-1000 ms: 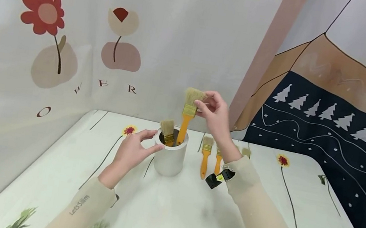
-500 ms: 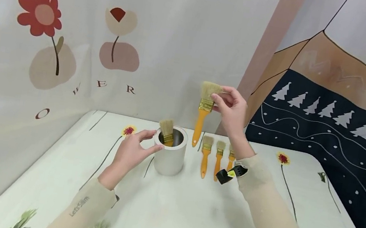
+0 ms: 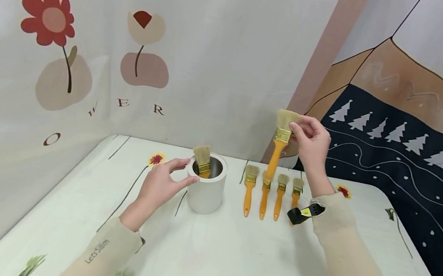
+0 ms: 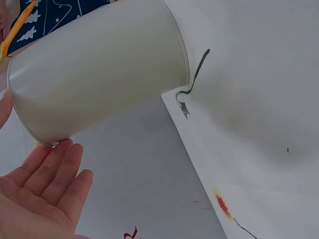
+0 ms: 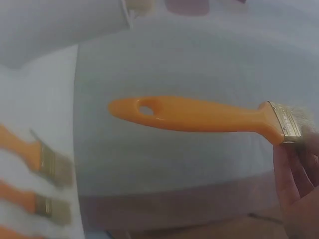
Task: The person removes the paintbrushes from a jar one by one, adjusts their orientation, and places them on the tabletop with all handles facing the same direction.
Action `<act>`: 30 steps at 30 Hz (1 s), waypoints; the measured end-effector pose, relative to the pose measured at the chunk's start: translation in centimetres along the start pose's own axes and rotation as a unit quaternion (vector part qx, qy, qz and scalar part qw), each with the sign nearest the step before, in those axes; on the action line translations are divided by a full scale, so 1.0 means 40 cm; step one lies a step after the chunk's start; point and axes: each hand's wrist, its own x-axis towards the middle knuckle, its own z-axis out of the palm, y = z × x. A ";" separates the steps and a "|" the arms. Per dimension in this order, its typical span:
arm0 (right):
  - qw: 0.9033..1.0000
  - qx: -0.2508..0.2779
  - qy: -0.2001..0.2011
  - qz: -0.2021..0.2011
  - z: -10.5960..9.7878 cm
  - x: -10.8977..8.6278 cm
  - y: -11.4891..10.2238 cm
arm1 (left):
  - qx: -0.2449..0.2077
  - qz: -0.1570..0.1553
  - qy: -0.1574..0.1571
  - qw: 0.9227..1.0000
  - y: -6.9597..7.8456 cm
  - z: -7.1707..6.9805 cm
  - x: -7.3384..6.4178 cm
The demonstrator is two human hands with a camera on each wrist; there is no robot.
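My right hand pinches a flat paintbrush by its pale bristles and holds it above the table, orange handle hanging down. In the right wrist view that brush's handle reaches left, with a hole near its end. A white cylindrical can stands upright on the table. My left hand holds its left rim between thumb and fingertips; the left wrist view shows fingers at the can's edge. Another paintbrush leans inside the can, bristles up, its lower handle hidden.
Several orange-handled paintbrushes lie in a row right of the can, bristles toward the back, the leftmost paintbrush nearest the can. My right wrist strap overlaps the rightmost paintbrush. A light curtain hangs behind the flower-printed tabletop.
My right hand has lifted the paintbrush out of the can and carried it right, over the row of brushes. My left hand has stayed at the can's rim.
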 end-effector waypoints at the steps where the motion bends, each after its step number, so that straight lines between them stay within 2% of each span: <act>1: 1.000 -0.010 0.004 0.007 -0.010 0.001 0.008 | -0.001 0.000 0.001 1.000 -0.001 0.000 -0.001; 8: 0.996 -0.067 0.036 0.045 -0.081 -0.001 0.077 | 0.003 0.005 0.003 1.000 -0.003 0.000 -0.003; 16: 0.988 -0.117 0.062 0.079 -0.138 0.005 0.156 | 0.006 0.001 0.005 1.000 0.001 -0.014 0.003; 19: 0.982 -0.139 0.068 0.111 -0.159 0.000 0.183 | 0.005 0.006 0.009 1.000 0.001 -0.013 0.002; 25: 0.963 -0.184 0.077 0.184 -0.209 -0.036 0.250 | 0.007 0.009 0.000 1.000 0.000 -0.003 -0.006; 30: 0.956 -0.181 0.068 0.223 -0.230 -0.054 0.296 | 0.006 -0.001 -0.001 1.000 0.002 -0.006 -0.012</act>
